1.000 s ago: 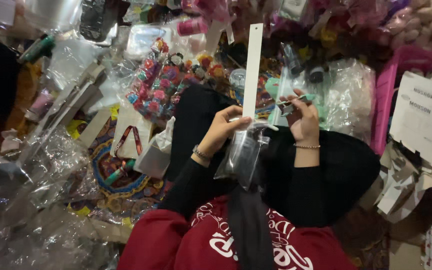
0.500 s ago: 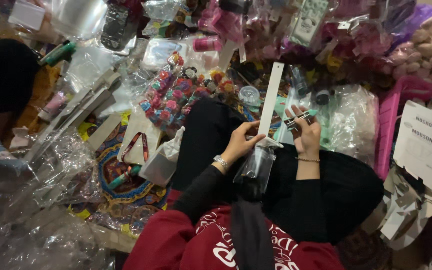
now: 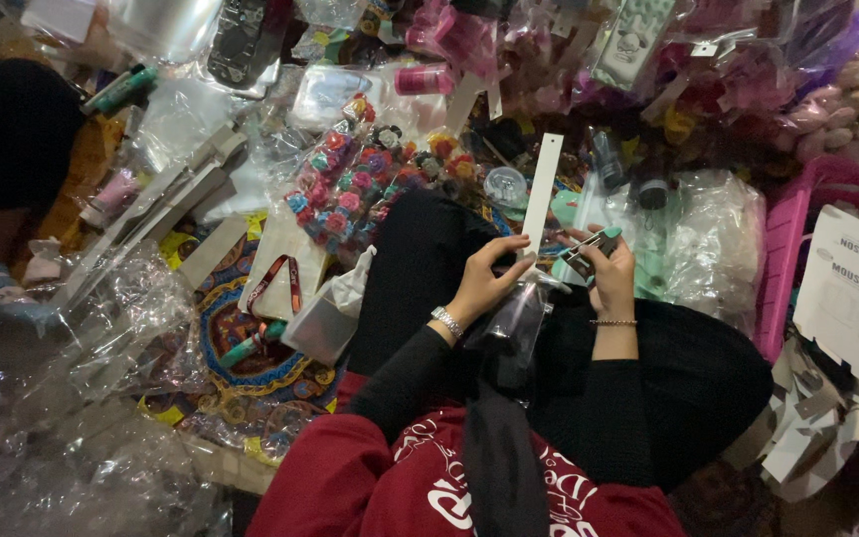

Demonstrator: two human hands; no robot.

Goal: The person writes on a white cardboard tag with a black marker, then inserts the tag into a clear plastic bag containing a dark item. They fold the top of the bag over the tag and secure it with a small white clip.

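Note:
My left hand [image 3: 489, 280] pinches the lower end of a long white card strip [image 3: 542, 189], which stands almost upright over my lap. A clear plastic bag [image 3: 515, 323] hangs below that hand, against the strip's bottom end. My right hand [image 3: 614, 274] is closed on a small metal tool with a teal end [image 3: 591, 245], its tip pointing at the base of the strip. I sit with black-clad legs, and both wrists carry bracelets.
A bundle of colourful flower clips [image 3: 348, 185] lies just beyond my left knee, with a small white box [image 3: 322, 320] beside it. A pink basket [image 3: 785, 261] and white card pieces [image 3: 852, 288] are at the right. Crumpled clear wrapping [image 3: 72, 398] fills the left. A dark-clothed person [image 3: 7, 139] sits far left.
The view has shifted, so hands and strip sit lower and further right in the frame. The strip leans slightly more to the right. Both hands keep their hold.

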